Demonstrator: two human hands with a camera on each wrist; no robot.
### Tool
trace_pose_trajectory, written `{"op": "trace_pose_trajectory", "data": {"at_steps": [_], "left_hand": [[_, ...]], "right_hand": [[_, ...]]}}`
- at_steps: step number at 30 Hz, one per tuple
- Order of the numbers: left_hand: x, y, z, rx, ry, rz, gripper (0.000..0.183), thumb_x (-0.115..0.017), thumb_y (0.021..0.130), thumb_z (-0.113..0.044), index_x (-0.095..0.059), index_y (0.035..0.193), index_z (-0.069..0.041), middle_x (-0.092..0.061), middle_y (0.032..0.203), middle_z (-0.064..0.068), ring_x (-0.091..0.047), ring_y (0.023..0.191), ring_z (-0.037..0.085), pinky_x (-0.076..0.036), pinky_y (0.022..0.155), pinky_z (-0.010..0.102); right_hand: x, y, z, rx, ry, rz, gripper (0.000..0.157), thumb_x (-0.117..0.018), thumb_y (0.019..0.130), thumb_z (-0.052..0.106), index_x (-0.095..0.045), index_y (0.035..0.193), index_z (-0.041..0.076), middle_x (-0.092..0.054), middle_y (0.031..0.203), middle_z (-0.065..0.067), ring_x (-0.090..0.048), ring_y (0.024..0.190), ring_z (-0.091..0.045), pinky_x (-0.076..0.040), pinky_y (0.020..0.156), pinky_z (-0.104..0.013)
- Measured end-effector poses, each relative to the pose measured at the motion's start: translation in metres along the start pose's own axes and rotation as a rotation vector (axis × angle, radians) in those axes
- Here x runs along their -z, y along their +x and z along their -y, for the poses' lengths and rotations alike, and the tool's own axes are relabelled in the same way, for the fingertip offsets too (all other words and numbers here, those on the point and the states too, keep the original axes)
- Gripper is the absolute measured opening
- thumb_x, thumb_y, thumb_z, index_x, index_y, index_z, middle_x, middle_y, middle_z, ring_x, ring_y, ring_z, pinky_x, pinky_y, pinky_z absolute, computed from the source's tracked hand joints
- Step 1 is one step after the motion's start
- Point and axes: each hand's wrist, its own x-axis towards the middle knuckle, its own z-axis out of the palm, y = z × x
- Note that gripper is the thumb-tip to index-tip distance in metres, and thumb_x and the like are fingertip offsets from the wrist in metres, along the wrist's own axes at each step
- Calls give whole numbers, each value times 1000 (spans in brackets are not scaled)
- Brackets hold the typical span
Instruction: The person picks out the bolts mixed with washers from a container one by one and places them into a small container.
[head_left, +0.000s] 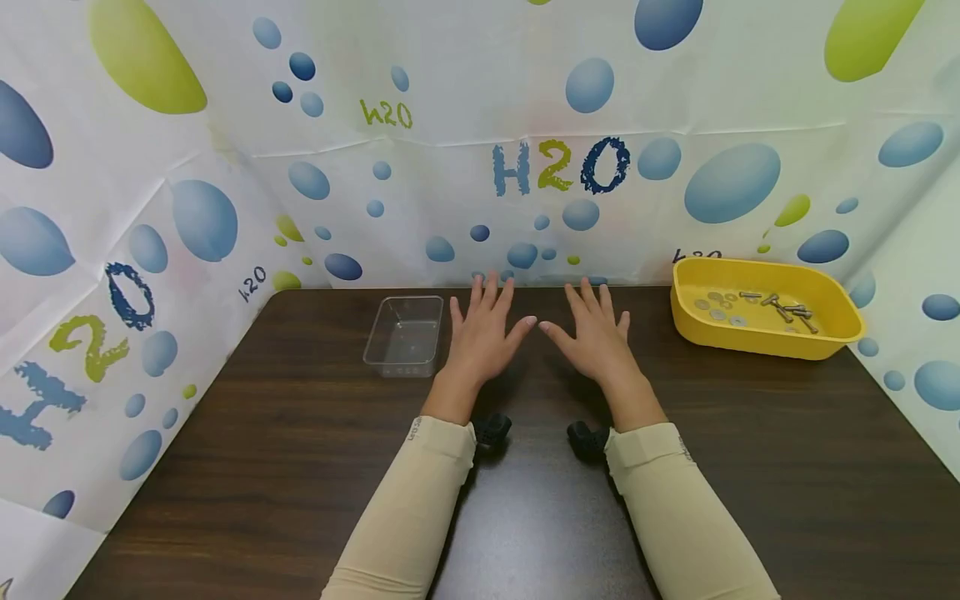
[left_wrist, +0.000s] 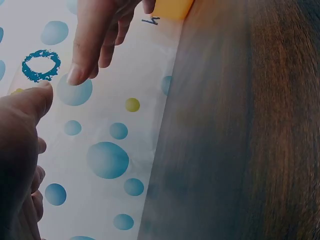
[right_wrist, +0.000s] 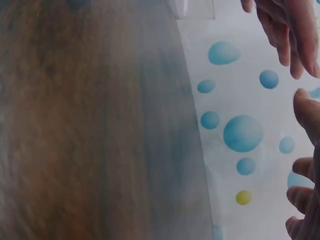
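Note:
My left hand [head_left: 483, 333] is held over the far part of the table, palm down, with its fingers spread and nothing in them. Beside it my right hand [head_left: 597, 337] is spread the same way, also bare of any object. The two thumbs point at each other with a small gap between the tips. Just left of the left hand stands a clear plastic container [head_left: 405, 337], with nothing visible inside. Farther off to the right of the right hand is a yellow tray [head_left: 750, 333] holding several bolts [head_left: 783, 312] and several flat washers [head_left: 717, 314].
The dark wooden table [head_left: 247, 467] ends at the back against a white sheet [head_left: 450, 200] printed with blue and green drops. The sheet also rises along both sides. A black wrist camera [head_left: 492, 429] sits at the left wrist, another black camera [head_left: 587, 440] at the right.

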Motion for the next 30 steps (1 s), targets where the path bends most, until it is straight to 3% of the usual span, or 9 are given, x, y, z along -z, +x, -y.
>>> {"op": "trace_pose_trajectory", "data": {"at_steps": [4, 8, 11, 15, 18, 21, 25, 30], "left_hand": [[-1, 0, 0, -26, -13, -3, 77, -39, 98, -62, -17, 160, -21, -3, 167, 5, 6, 154, 25, 6, 118, 63], [-2, 0, -1, -34, -21, -4, 76, -40, 99, -62, -16, 160, -22, -6, 167, 6, 4, 154, 25, 5, 118, 63], [-3, -1, -2, -28, -47, 0, 75, -39, 99, -61, -16, 160, -22, -6, 167, 6, 2, 154, 25, 2, 119, 61], [-4, 0, -3, -12, -100, 6, 74, -40, 100, -59, -18, 159, -21, -8, 167, 5, -3, 154, 24, -3, 121, 58], [-4, 0, -4, -1, -126, 13, 73, -41, 101, -57, -19, 159, -21, -11, 166, 4, -7, 154, 23, -7, 122, 56], [-4, 0, -6, -1, -141, 18, 72, -41, 101, -57, -20, 159, -21, -14, 166, 4, -10, 153, 22, -9, 122, 54], [-4, 0, -10, -22, -156, 12, 70, -42, 101, -56, -23, 158, -20, -17, 165, 5, -12, 153, 24, -9, 122, 54], [-6, 1, -15, -48, -163, 27, 69, -43, 101, -55, -27, 157, -19, -18, 165, 6, -13, 153, 25, -9, 122, 54]], "right_hand": [[4, -2, -4, -4, 0, 2, 93, -40, 91, 75, -14, 160, 18, -1, 167, -11, 12, 151, -38, 2, 108, -77], [12, -3, -9, -22, 48, -73, 89, -46, 94, 67, -20, 159, 13, -8, 166, -14, 5, 152, -40, 0, 109, -77], [17, -5, -16, -39, 107, -210, 79, -52, 97, 57, -30, 155, 9, -20, 163, -17, -9, 151, -42, -6, 114, -72], [22, -7, -30, -87, 211, -516, 59, -59, 97, 43, -52, 140, 4, -47, 146, -20, -35, 139, -41, -24, 116, -58], [30, -9, -42, -181, 278, -746, 48, -63, 95, 38, -63, 127, 3, -60, 131, -19, -45, 126, -40, -33, 109, -52], [40, -13, -53, -328, 327, -877, 45, -63, 94, 41, -66, 124, 7, -62, 126, -17, -45, 119, -38, -34, 102, -51], [53, -21, -69, -482, 406, -950, 44, -61, 94, 42, -66, 125, 12, -57, 122, -12, -42, 114, -29, -33, 99, -45], [62, -29, -91, -587, 598, -1028, 36, -63, 93, 36, -66, 120, 13, -44, 99, 8, -37, 95, -6, -34, 88, -25]]}}
